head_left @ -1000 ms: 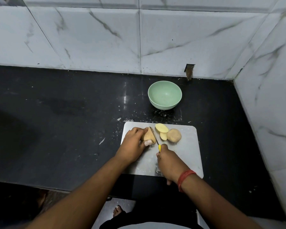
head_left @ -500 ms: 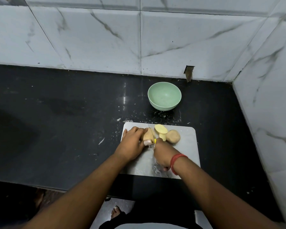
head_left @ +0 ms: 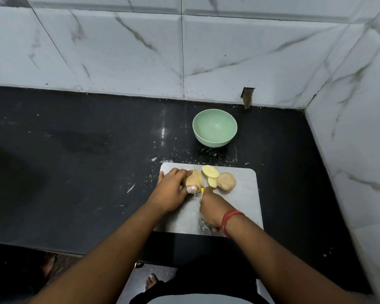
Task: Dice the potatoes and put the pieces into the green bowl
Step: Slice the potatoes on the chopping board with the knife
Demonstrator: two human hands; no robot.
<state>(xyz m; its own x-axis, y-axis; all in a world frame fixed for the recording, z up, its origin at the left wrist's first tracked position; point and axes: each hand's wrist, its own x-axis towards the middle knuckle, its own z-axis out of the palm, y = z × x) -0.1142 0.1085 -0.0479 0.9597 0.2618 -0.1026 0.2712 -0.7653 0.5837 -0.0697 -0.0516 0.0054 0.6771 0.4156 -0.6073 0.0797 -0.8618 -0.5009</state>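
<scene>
Left hand (head_left: 170,191) grips tan cut potato (head_left: 194,181) on grey cutting board (head_left: 246,205), right hand (head_left: 211,208) grips yellow-handled knife (head_left: 202,190): keep fingertips curled back, slice vertically; pale green bowl (head_left: 214,128) holds 0 pieces.

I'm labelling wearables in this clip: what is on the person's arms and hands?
Both forearms are bare, with no sleeves in view. The right hand has a red thread band round its wrist. The left hand wears no band; its thumb tip looks wrapped in something pale.

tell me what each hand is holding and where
Left hand grips the potato from above, over its left end. Right hand grips the knife by its yellow handle.
</scene>
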